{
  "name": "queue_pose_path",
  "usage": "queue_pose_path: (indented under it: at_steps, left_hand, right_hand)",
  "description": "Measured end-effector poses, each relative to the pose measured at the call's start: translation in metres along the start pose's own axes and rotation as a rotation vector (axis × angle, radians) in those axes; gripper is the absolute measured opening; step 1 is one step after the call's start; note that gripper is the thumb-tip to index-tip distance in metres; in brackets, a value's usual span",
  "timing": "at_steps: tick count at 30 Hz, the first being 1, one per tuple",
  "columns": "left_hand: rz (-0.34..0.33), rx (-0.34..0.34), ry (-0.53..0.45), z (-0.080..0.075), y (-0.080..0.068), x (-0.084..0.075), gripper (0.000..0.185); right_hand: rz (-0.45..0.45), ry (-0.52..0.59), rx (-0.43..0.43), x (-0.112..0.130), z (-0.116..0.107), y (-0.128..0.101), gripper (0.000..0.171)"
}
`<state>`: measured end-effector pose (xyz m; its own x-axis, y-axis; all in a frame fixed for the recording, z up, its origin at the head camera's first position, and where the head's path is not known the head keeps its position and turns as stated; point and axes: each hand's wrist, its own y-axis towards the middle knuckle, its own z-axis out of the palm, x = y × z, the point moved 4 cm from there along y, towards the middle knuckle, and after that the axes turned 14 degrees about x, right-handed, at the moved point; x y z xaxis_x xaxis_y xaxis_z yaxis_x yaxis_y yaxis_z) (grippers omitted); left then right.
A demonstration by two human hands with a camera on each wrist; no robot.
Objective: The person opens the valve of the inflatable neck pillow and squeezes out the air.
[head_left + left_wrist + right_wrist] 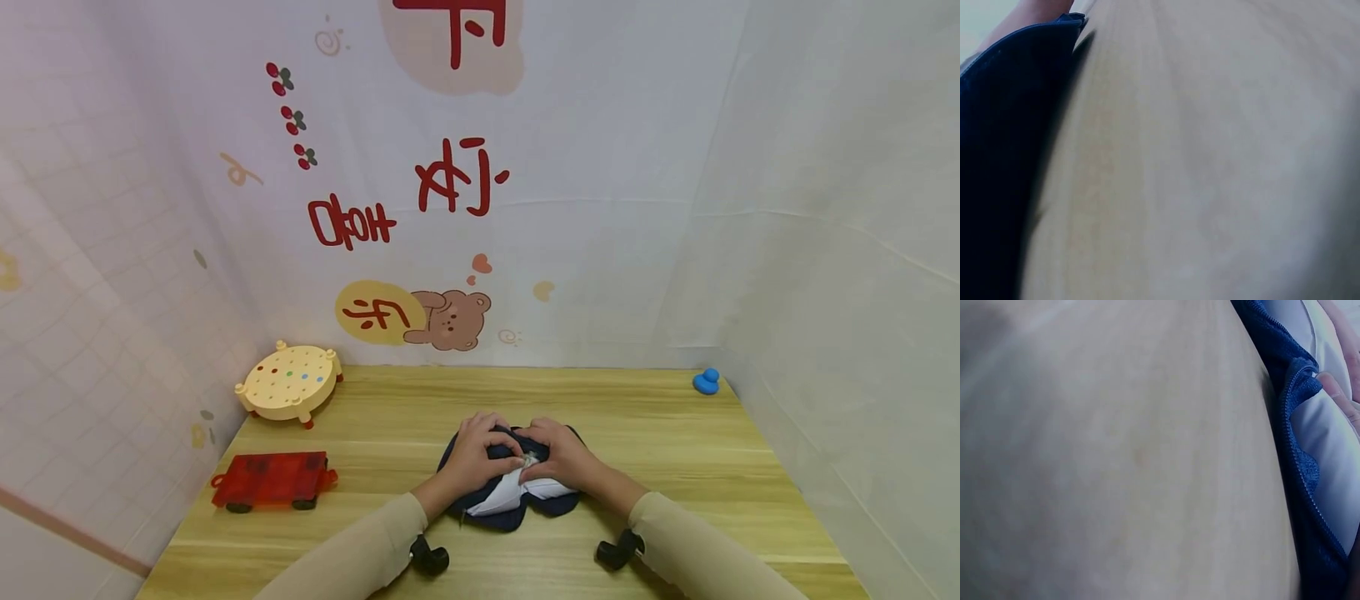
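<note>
A dark blue zippered cushion cover [501, 520] lies on the table in front of me, with a white inner piece [495, 497] showing through its opening. My left hand [474, 454] grips the cover from the left, fingers bent over its far side and thumb toward the middle. From the right, my right hand [562, 454] holds the other side, its thumb on the white part near the left thumb. In the right wrist view the zipper [1286, 422] runs along the parted edge, beside fingers [1333, 387]. The cover's dark side [1007, 125] fills the left of the left wrist view.
A red toy cart [277, 481] with black wheels stands at the left of the wooden table [375, 533]. Behind it is a round yellow pegged board [288, 383] on short legs. A small blue knob-shaped piece [707, 382] sits at the back right. Printed cloth walls surround the table.
</note>
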<state>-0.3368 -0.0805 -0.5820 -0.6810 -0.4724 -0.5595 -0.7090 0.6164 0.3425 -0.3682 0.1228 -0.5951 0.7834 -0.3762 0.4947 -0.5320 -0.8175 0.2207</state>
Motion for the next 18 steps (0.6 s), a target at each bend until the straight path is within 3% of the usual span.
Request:
queue_pose_path:
  at_steps: [7,18]
  left_hand:
    - [-0.001,0.003,-0.063,0.0011,0.0011,0.0013,0.009]
    - [0.022,-0.002,-0.056,0.0043,-0.0007,0.0015,0.007]
  right_hand:
    - [0.008,0.015,0.006,0.0001,0.0002,0.0009,0.07]
    - [0.017,-0.002,0.015,0.0,0.002,0.0003,0.066]
